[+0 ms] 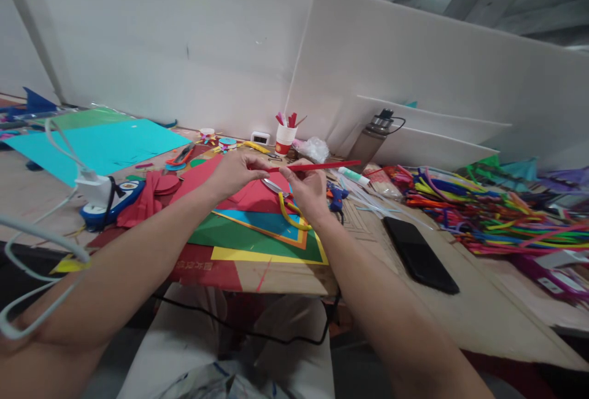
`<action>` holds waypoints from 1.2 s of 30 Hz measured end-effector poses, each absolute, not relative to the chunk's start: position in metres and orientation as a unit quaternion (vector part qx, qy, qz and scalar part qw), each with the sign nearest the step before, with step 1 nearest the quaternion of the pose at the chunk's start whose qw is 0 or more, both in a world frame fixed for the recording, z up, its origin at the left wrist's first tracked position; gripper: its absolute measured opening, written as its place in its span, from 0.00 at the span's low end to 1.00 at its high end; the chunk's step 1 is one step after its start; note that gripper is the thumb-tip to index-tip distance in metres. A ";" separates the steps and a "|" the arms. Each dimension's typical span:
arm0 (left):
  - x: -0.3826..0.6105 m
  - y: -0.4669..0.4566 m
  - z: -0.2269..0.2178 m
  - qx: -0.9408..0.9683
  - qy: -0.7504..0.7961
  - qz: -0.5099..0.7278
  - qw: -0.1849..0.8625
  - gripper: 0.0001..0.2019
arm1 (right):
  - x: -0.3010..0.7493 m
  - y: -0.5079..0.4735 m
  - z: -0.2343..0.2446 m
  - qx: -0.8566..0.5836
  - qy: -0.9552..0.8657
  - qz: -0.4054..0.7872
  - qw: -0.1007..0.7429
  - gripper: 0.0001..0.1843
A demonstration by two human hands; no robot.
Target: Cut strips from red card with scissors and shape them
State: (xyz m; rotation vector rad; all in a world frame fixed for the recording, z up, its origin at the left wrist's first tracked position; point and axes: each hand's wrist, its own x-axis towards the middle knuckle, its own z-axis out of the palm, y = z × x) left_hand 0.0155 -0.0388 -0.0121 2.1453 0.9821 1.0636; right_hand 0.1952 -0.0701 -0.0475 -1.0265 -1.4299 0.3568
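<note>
My left hand (237, 172) pinches the left end of a thin red paper strip (322, 166) that runs to the right above the table. My right hand (309, 193) grips the same strip near its middle and also holds yellow-handled scissors (288, 205), whose blades point left under the strip. Both hands hover over stacked red, green, blue and yellow paper sheets (257, 233).
A black phone (419, 255) lies right of the sheets. A pile of coloured pipe cleaners (488, 212) fills the right side. A blue glue gun (337, 196), paper cup (285, 139), metal bottle (375, 135), cyan sheet (96, 144) and white cable (41, 245) are around.
</note>
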 end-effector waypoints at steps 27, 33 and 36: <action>0.008 -0.029 -0.014 0.813 0.359 0.386 0.249 0.14 | 0.206 -0.067 -0.038 -0.498 -0.553 0.206 0.635 0.16; 0.013 -0.036 -0.012 0.785 0.367 0.412 0.281 0.10 | 0.204 -0.069 -0.038 -0.482 -0.576 0.202 0.629 0.14; 0.013 -0.038 -0.011 0.760 0.370 0.433 0.314 0.11 | 0.202 -0.069 -0.038 -0.460 -0.585 0.205 0.636 0.13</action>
